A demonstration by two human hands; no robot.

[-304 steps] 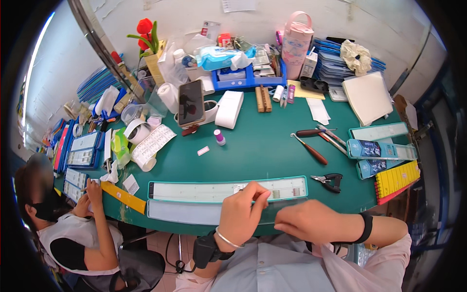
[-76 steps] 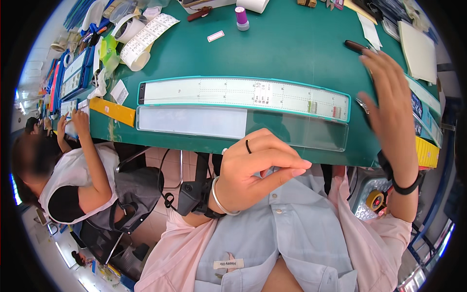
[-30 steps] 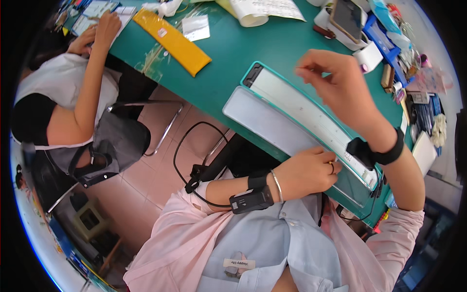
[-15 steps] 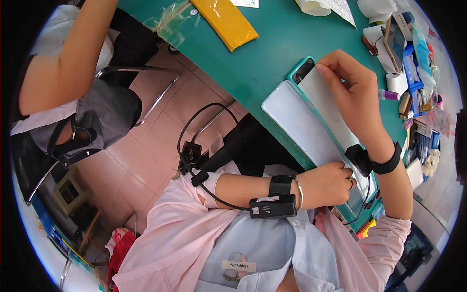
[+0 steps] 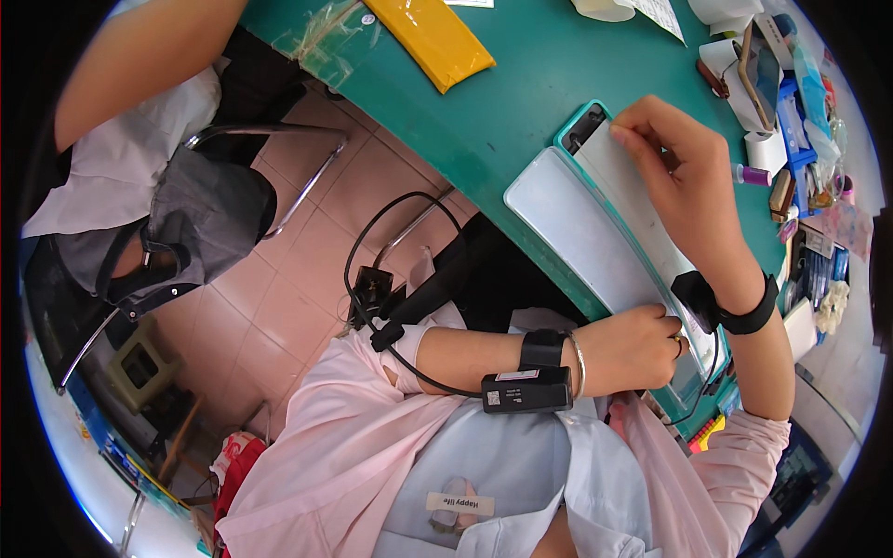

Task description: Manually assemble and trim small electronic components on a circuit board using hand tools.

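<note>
A long case with a teal rim (image 5: 564, 139) lies slanted on the table, its pale translucent lid (image 5: 567, 219) folded open to the left. Inside it are a white strip (image 5: 642, 200) and, at the far end, a dark object (image 5: 586, 128) partly covered. My right hand (image 5: 679, 163) bends over the far end, thumb and forefinger pinched at the strip's upper edge. At the near end, my left hand (image 5: 633, 349) curls its fingers over the case; its fingertips are partly hidden.
On the green table (image 5: 465, 121) lies a yellow packet (image 5: 433, 42). Papers (image 5: 656, 19), a phone (image 5: 758, 74), a purple-capped tube (image 5: 753, 175) and a blue holder (image 5: 795, 130) crowd the right side. Another person's arm (image 5: 139, 74) and a metal-framed chair (image 5: 270, 133) are at left.
Both hands and the case keep nearly the same pose, shifted slightly in the view. The other person's arm at the left has moved up and right.
</note>
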